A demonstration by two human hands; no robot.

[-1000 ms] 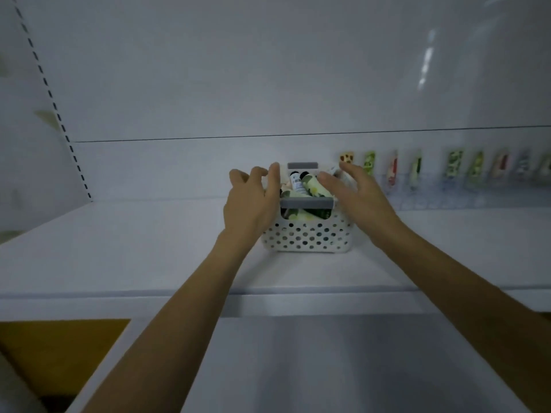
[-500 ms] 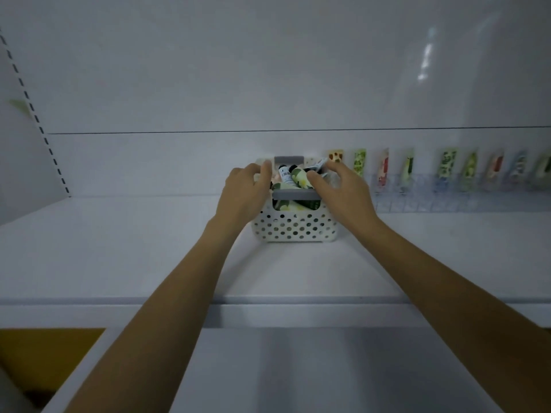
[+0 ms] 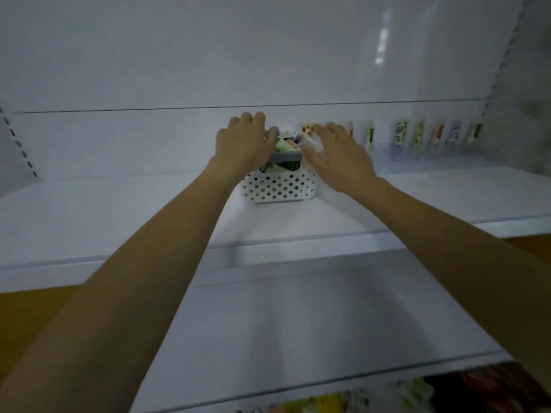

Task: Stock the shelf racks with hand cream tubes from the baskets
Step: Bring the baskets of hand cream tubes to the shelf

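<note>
The white shelf (image 3: 113,216) spans the middle of the frame. Just left of centre, the left hand (image 3: 243,146) has its fingers curled over the left rim of the white perforated basket (image 3: 278,190), which stands on the shelf near the back wall. Inside lie jumbled hand cream tubes (image 3: 284,146), behind the grey handle (image 3: 287,157). Right of centre, the right hand (image 3: 338,155) lies over the basket's right side, fingers stretched towards a spotted tube (image 3: 308,129); blur hides whether it pinches anything. Further right, a row of upright tubes (image 3: 417,134) stands in a clear rack (image 3: 396,152) along the back wall. At lower right, blurred packages (image 3: 328,402) sit on a lower level.
</note>
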